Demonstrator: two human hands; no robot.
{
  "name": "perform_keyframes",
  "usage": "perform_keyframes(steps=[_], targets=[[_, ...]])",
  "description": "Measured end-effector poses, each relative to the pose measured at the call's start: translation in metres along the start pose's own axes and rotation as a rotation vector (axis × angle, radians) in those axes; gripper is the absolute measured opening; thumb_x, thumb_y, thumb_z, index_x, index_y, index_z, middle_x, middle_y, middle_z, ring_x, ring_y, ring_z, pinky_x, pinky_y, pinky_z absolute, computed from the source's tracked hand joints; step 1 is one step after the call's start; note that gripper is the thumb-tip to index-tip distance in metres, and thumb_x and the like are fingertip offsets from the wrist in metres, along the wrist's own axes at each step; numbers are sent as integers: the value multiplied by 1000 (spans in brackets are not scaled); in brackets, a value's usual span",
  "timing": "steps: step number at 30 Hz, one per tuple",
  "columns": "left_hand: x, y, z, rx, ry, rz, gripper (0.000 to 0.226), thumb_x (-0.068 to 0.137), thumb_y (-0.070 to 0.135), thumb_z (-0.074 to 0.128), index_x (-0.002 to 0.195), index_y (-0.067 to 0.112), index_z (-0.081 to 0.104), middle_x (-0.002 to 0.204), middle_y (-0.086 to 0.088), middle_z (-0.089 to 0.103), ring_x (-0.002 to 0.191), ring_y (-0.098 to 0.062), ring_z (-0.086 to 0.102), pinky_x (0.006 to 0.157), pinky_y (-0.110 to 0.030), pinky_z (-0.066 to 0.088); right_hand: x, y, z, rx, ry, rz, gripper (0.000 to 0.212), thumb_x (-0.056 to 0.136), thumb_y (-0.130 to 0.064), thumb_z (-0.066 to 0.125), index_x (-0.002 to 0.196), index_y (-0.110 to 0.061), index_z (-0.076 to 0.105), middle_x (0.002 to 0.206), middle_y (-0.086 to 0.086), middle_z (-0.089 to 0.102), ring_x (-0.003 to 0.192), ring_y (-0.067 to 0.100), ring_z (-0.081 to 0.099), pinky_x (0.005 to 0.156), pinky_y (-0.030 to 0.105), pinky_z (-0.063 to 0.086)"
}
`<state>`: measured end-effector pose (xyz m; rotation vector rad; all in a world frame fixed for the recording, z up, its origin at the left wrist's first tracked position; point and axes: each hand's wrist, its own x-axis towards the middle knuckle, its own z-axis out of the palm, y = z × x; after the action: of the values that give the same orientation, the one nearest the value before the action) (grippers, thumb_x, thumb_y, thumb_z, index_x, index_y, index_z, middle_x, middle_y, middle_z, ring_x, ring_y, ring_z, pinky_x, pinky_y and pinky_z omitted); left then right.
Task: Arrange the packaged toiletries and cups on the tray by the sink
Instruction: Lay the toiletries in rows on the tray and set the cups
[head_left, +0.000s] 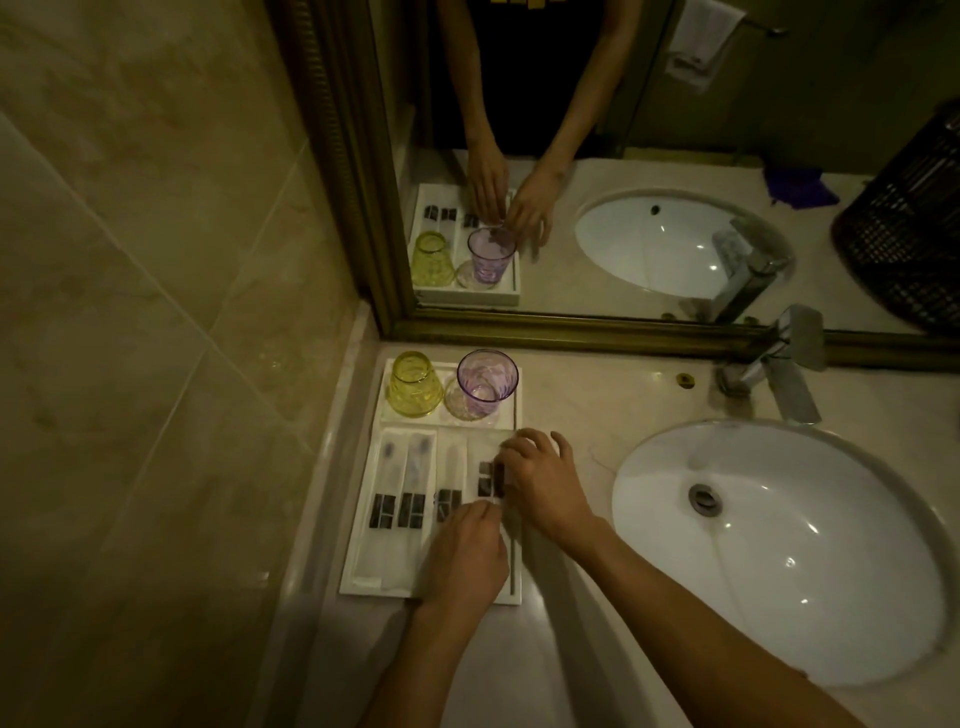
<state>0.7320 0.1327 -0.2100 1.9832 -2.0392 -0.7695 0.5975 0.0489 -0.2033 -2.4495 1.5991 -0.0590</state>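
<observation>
A white tray (358, 579) lies on the counter left of the sink. At its far end a yellow cup (414, 384) stands upside down, and a purple cup (485, 385) stands upright in a clear dish. Long white toiletry packets (397, 486) with dark labels lie side by side in the near section. A smaller flat packet (485, 467) lies at the tray's right side. My right hand (545, 483) has its fingers on that packet's right edge. My left hand (465, 556) pinches its near edge.
A white oval sink (779, 551) fills the right side, with a chrome tap (779, 369) behind it. A gold-framed mirror (571, 332) runs along the back and reflects the tray and arms. Tiled wall stands at the left. A dark mesh basket (914, 234) shows in the mirror.
</observation>
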Motion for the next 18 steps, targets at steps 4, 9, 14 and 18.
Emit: perform_keyframes(steps=[4,9,14,18], targets=[[0,-3,-2,-8,18,21,41,100,24,49,140,20,52,143,0,56,131,-13,50,113,-29,37,4,2,-3,-75,-65,-8,52,90,-44,62,137,-22,54,152,0,46,152,25,23,121,61,9],[-5,-7,-1,-18,9,29,50,101,23,48,150,19,42,154,0,46,141,-13,40,119,-25,26,5,3,-3,-169,-93,-31,55,90,-55,56,134,-23,55,152,1,46,152,30,22,118,68,7],[-10,-7,-7,-21,92,25,47,99,17,50,146,17,48,154,-2,47,143,-15,40,120,-24,25,4,-3,-10,-82,-93,11,59,92,-49,57,142,-18,50,155,3,42,151,30,22,119,66,11],[-18,-18,-14,46,135,-77,50,96,17,55,145,16,48,156,-5,45,147,-19,35,123,-33,24,-17,-7,-11,15,108,-18,29,84,-33,64,112,-25,68,117,-3,68,121,27,53,102,50,34]])
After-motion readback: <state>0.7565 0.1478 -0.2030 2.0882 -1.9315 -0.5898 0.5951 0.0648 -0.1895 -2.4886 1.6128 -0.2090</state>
